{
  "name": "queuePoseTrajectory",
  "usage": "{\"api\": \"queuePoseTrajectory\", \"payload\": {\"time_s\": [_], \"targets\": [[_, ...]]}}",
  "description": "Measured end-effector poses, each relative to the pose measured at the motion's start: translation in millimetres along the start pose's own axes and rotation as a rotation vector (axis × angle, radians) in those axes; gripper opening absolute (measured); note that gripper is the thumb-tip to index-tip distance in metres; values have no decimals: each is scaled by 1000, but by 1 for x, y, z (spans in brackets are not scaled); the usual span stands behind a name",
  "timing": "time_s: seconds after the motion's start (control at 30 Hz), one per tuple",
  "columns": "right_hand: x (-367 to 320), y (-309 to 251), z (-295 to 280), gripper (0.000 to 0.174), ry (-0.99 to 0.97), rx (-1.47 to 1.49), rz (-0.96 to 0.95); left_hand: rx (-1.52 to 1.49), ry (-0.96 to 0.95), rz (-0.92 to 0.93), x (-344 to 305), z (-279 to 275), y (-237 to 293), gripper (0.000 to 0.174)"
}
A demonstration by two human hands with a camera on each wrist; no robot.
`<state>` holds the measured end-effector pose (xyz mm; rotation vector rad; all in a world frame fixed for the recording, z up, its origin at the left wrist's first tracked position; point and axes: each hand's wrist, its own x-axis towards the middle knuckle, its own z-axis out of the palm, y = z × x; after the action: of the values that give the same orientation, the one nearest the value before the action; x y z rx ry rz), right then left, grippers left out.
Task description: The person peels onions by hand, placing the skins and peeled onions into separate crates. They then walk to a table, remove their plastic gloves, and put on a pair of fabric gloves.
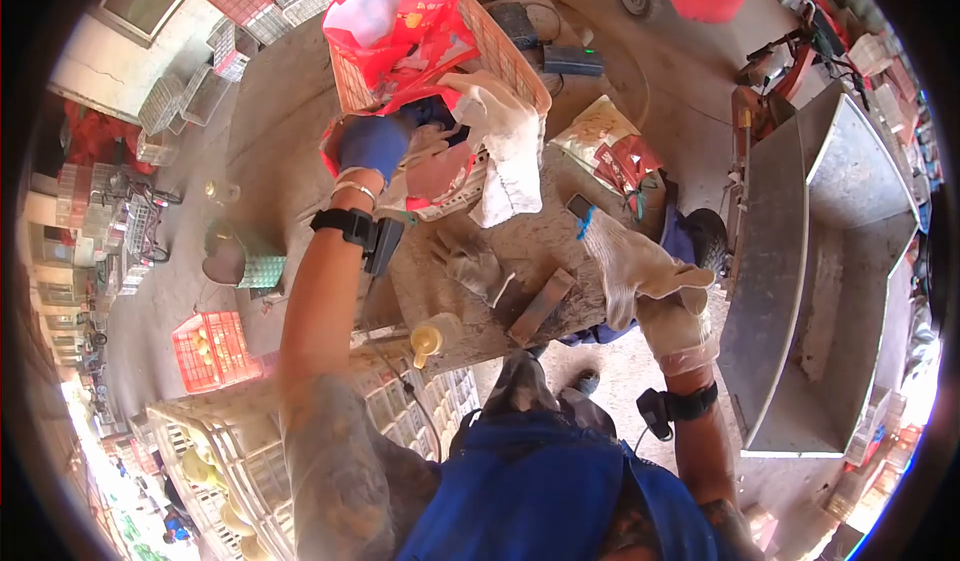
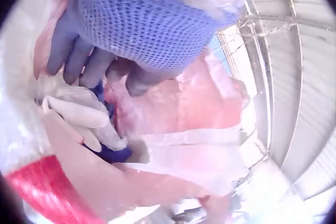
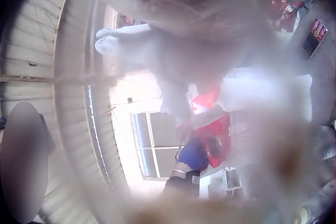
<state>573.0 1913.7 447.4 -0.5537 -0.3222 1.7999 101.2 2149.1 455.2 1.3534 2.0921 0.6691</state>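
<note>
My left hand (image 1: 372,148), in a blue knit glove under a clear film glove, reaches into the red plastic bag (image 1: 400,36) in an orange crate (image 1: 510,51). In the left wrist view its fingers (image 2: 94,69) point down, loosely bent, over a whitish glove (image 2: 79,113) and dark blue cloth (image 2: 113,154). My right hand (image 1: 682,329), in a pale glove, grips a white knit glove (image 1: 625,256) with a blue-edged cuff, above the table's right edge. White cloth gloves (image 1: 510,151) hang over the crate's near side.
On the dusty table lie a grey glove (image 1: 470,266), a brown block (image 1: 542,306), a phone (image 1: 580,204) and a red-and-white packet (image 1: 610,146). A yellowish jar (image 1: 432,339) stands at the near edge. To the right is a large metal trough (image 1: 770,291); stacked crates (image 1: 230,461) stand at left.
</note>
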Motion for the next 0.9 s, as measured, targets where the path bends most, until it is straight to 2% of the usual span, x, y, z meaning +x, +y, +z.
{"api": "queuePoseTrajectory", "payload": {"time_s": [0.03, 0.07, 0.1, 0.13, 0.17, 0.23, 0.27, 0.3, 0.33, 0.37, 0.4, 0.43, 0.5, 0.57, 0.6, 0.63, 0.7, 0.73, 0.77, 0.8, 0.83, 0.87, 0.9], "targets": [[-2, 1, -5, 27, -60, 59, 32, 346, -180, 148, -45, -16, 53, 48], [-5, 3, 2, 27, -63, 63, 23, 694, -358, 295, -69, -25, 84, 51], [-9, 5, 16, 27, 100, 63, -30, 698, -358, 302, -59, -18, 78, 51], [-11, 8, 24, 29, 262, 63, -83, 650, -331, 210, -40, -3, 64, 51], [-12, 9, 16, 29, 261, 65, -95, 600, -303, 123, -18, 13, 51, 51], [-15, 15, -10, 22, 270, -1184, -324, 621, -301, 136, 1, 29, 42, 53], [-14, 27, -21, 20, 377, -907, -295, 632, -245, 319, -5, 33, 41, 53], [-13, 28, -18, 20, 380, -910, -319, 637, -185, 508, -6, 38, 48, 53], [-18, 28, -12, 20, 404, -987, -321, 779, -120, 577, -3, 43, 55, 49], [-23, 27, -9, 21, 432, -1066, -312, 772, -129, 585, -5, 41, 59, 49], [-22, 27, -14, 22, 430, -793, -222, 733, -133, 523, -9, 35, 63, 47], [-26, 24, -15, 22, 458, -802, -228, 690, -143, 464, -12, 28, 69, 46], [-25, 12, 22, 22, 318, -1164, -352, 607, -201, 358, -26, 23, 77, 43], [-28, 10, 5, 25, 308, -1159, -404, 554, -258, 242, -40, 23, 76, 40], [-25, 10, 8, 30, 349, -742, -217, 629, -100, 395, -54, 19, 68, 38], [-22, 8, 12, 30, 358, -735, -232, 698, 78, 544, -75, 10, 58, 36], [-20, 5, 18, 33, 289, -638, -282, 641, 195, 692, -123, -9, 50, 25], [-27, -11, 35, 30, 218, 91, -40, 498, 302, 793, -155, -16, 63, 22], [-32, -14, 26, 30, 217, 100, -56, 345, 406, 891, -187, -15, 83, 22], [-36, -14, 8, 32, 179, -462, -136, 345, 407, 908, -212, -6, 95, 22], [-38, -11, -8, 34, 135, -1025, -207, 56, 337, 919, -236, 5, 106, 25], [-42, -5, -18, 41, -38, -501, -128, -227, 258, 909, -257, 15, 115, 29], [-50, -8, -7, 41, -37, -493, -129, -126, 289, 1070, -269, 24, 125, 32]]}}
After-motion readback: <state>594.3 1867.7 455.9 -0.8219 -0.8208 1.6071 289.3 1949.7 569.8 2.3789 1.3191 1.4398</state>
